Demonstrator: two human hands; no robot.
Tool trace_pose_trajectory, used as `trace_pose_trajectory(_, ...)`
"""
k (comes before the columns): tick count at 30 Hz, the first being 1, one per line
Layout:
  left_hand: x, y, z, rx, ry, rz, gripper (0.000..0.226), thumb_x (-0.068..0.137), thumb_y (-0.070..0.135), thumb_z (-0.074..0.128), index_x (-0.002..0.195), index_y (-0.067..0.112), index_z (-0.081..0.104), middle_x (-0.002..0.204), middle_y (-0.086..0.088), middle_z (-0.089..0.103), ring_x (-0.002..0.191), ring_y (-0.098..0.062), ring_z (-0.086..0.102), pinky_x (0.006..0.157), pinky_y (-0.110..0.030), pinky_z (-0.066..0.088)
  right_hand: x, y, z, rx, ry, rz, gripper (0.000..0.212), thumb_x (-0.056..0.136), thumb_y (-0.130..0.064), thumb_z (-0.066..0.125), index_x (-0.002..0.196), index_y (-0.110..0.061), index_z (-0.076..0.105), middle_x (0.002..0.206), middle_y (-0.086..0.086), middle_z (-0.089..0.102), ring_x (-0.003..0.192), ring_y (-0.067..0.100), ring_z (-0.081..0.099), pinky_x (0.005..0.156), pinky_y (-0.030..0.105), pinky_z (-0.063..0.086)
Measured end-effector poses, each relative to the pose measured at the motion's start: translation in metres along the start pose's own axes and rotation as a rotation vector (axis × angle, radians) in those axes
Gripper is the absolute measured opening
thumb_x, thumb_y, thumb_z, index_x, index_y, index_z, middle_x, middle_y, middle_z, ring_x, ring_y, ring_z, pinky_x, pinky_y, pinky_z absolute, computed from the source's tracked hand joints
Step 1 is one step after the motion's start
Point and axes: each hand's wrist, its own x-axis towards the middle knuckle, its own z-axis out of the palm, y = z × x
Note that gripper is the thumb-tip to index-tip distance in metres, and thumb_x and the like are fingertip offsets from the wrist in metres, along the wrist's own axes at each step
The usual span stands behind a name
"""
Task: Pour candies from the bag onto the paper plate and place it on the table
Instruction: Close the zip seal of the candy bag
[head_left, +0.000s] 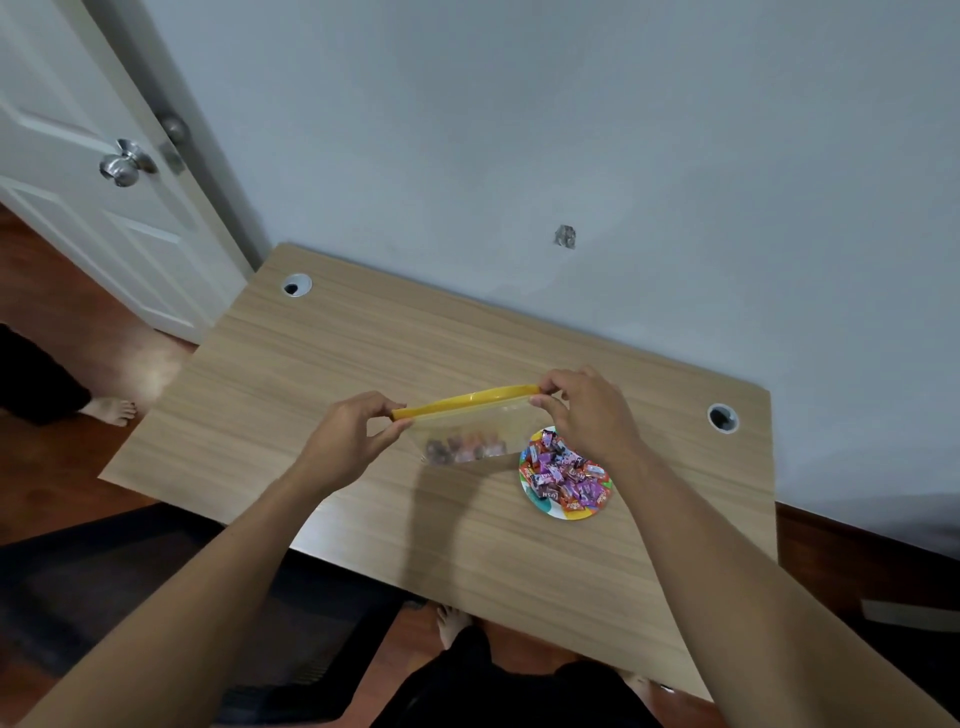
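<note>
Bag (470, 434), clear plastic w/ yellow zip strip, hangs in mid-frame above the worktop (363, 353), held level by both hands. Left hand (345, 434) pinches the strip's left end; right hand (584, 410) pinches its right end. A few candies (462, 448) sit at the bag's bottom. Paper plate (550, 512), piled w/ wrapped sweets, rests on the worktop just below & right of the bag, under the right wrist. White door (78, 171) at upper left of frame.

Both arms extended; left hand (347, 435), right hand (587, 413) raised, fingers (546, 387) pinched.
</note>
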Motion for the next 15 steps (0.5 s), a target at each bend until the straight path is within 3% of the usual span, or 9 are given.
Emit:
trace_pose_trajectory(3,0.0,-0.007,-0.001,0.002,0.03,-0.09,0.018,0.092,0.034,0.082,0.092,0.017,0.076,0.105,0.005,0.082,0.102,-0.012,0.077,0.091,-0.039,0.06,0.002,-0.003,0.011,0.033,-0.015,0.012,0.013,0.095,-0.046,0.071,0.096,-0.033,0.074,0.077,-0.023,0.053,0.101,0.016,0.059,0.091,0.043,0.048)
trace_pose_trajectory(10,0.002,-0.029,-0.006,-0.01,0.056,-0.214,0.022,0.087,0.04,0.085,0.086,0.02,0.075,0.102,0.003,0.084,0.106,-0.009,0.079,0.094,-0.038,0.061,0.008,-0.002,0.047,0.098,-0.095,0.054,0.015,0.094,-0.048,0.072,0.095,-0.033,0.075,0.076,-0.018,0.057,0.096,0.018,0.06,0.086,0.042,0.052)
trace_pose_trajectory(13,0.008,-0.038,-0.007,0.012,0.047,-0.221,0.022,0.089,0.036,0.084,0.09,0.015,0.077,0.104,0.0,0.084,0.106,-0.012,0.079,0.093,-0.037,0.061,0.016,-0.001,0.061,0.159,-0.115,0.092,0.021,0.09,-0.052,0.071,0.095,-0.033,0.077,0.081,-0.01,0.069,0.091,0.018,0.063,0.083,0.041,0.054)
trace_pose_trajectory(15,0.016,-0.046,-0.006,0.035,0.027,-0.236,0.024,0.091,0.034,0.083,0.094,0.011,0.077,0.108,-0.003,0.084,0.106,-0.016,0.079,0.093,-0.038,0.061,0.022,-0.001,0.07,0.194,-0.126,0.107,0.017,0.091,-0.044,0.075,0.093,-0.028,0.08,0.079,-0.007,0.073,0.081,0.017,0.065,0.075,0.035,0.051)
